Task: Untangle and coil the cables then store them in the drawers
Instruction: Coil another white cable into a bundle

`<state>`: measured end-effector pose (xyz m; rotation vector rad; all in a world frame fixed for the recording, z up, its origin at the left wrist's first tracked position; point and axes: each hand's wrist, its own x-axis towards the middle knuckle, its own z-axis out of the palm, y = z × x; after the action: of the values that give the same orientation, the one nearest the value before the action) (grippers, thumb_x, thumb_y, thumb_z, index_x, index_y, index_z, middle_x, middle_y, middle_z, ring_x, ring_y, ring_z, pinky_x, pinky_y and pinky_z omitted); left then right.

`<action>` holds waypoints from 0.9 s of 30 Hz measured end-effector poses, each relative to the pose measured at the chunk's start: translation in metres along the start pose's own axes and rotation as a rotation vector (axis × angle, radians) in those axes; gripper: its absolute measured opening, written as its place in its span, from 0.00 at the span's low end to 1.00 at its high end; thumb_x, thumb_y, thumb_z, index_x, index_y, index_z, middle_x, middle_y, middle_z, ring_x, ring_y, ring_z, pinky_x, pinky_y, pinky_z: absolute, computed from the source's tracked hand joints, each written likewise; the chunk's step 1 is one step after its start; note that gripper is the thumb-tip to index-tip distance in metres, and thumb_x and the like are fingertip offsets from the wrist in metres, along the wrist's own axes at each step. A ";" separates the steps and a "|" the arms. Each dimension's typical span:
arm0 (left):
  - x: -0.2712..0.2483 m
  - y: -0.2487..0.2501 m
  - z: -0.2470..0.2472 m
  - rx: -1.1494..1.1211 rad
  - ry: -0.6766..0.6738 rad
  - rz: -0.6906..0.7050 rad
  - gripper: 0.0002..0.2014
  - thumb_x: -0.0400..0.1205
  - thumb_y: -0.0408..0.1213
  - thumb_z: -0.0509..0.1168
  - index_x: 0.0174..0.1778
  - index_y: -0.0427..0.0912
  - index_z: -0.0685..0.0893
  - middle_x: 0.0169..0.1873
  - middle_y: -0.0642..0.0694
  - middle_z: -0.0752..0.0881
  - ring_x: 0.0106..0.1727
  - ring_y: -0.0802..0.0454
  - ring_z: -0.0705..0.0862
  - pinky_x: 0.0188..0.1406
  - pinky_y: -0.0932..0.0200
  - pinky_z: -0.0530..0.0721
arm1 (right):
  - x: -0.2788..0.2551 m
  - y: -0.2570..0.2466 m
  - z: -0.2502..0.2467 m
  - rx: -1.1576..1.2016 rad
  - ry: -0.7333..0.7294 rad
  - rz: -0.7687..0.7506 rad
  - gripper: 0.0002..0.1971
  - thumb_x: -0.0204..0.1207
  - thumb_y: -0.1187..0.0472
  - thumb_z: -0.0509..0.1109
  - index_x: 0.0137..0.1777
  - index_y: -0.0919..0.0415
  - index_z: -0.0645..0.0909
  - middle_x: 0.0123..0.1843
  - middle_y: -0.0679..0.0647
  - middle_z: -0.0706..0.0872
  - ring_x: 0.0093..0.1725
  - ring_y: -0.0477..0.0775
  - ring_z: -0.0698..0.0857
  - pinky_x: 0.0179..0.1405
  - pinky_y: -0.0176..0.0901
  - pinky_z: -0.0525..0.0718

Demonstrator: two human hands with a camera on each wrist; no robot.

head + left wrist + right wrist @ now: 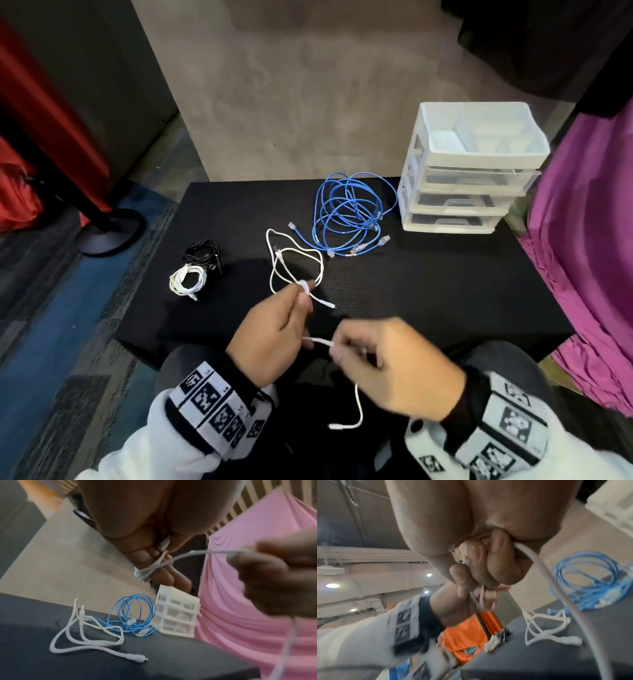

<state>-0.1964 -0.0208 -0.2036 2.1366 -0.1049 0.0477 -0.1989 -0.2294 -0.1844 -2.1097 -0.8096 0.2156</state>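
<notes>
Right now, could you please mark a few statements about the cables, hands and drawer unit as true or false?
1. Both hands hold one thin white cable: the left hand and the right hand. True.
2. The blue cable is neatly stored in a drawer. False: it lies in a loose tangle on the black table.
3. The drawer unit stands at the table's far right. True.
4. All drawers stand pulled fully out. False: they look pushed in.
5. A coiled white cable lies beside a black cable bundle. True.

Your left hand (137, 524) at top centre pinches thin white cable (154, 568) wrapped round fingers; right hand (281, 572) at right edge holds its other stretch, blurred.
</notes>
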 end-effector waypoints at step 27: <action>-0.001 -0.004 0.011 -0.315 0.005 -0.033 0.17 0.91 0.48 0.53 0.53 0.45 0.85 0.38 0.51 0.91 0.38 0.48 0.91 0.42 0.58 0.82 | -0.009 0.008 0.016 -0.085 -0.007 0.022 0.08 0.82 0.51 0.65 0.45 0.52 0.80 0.32 0.46 0.81 0.32 0.44 0.78 0.35 0.46 0.80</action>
<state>-0.1968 -0.0283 -0.2126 1.8227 -0.0690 0.0161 -0.2083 -0.2282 -0.2017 -2.1995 -0.8129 0.2039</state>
